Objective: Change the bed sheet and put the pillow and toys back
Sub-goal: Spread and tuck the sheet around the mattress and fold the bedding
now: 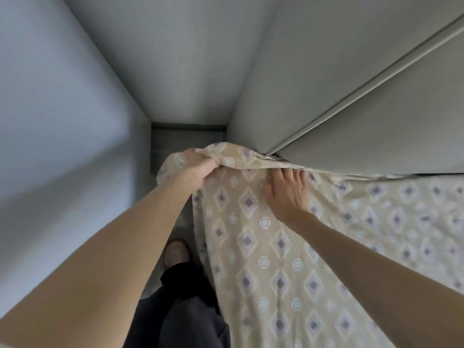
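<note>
A beige bed sheet (276,247) with purple diamonds and white circles covers the bed at the right and lower middle. Its corner is bunched and lifted at the head end, next to the padded grey headboard (351,109). My left hand (198,167) is shut on that bunched corner, holding it up over the bed's edge. My right hand (288,194) lies flat on the sheet with fingers spread, its fingertips at the seam where the sheet meets the headboard. No pillow or toys are in view.
A pale wall (62,121) stands close on the left, leaving a narrow strip of grey floor (175,139) between it and the bed. My foot in a red-trimmed slipper (175,252) and a dark trouser leg (180,310) stand in that gap.
</note>
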The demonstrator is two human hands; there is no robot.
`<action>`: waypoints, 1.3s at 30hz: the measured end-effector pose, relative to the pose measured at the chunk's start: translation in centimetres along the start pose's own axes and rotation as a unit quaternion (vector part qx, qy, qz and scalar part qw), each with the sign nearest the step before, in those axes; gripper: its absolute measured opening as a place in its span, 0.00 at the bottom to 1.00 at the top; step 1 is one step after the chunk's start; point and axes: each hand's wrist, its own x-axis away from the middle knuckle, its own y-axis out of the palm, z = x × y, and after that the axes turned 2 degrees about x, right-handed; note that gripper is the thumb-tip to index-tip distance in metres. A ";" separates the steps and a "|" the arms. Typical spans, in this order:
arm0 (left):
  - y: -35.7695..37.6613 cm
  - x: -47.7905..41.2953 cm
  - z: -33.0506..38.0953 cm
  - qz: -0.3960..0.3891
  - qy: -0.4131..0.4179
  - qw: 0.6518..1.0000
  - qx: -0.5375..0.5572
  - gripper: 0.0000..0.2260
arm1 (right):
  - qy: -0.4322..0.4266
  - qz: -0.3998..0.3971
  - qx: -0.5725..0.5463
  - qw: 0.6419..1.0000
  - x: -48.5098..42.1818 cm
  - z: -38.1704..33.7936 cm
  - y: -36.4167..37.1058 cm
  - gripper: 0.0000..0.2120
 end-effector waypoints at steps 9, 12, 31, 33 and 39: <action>2.2 -1.6 -0.9 -0.061 0.233 0.928 -0.283 0.31 | 0.053 0.070 0.008 0.996 -0.9 -0.2 1.7 0.16; 2.9 -2.1 -0.5 -0.044 0.289 0.887 -0.357 0.17 | 0.044 0.106 0.010 0.993 -1.0 0.0 2.5 0.15; 6.4 -2.3 -2.2 0.086 0.254 0.936 -0.227 0.13 | -0.042 0.196 -0.120 0.972 -0.7 1.5 3.6 0.12; 6.1 -1.0 -3.0 0.084 0.304 0.928 -0.199 0.15 | -0.092 0.213 -0.126 0.964 -0.3 1.9 3.4 0.14; 4.9 1.4 -2.5 0.046 0.402 0.865 -0.298 0.17 | -0.191 0.220 -0.065 0.954 1.3 5.0 2.3 0.21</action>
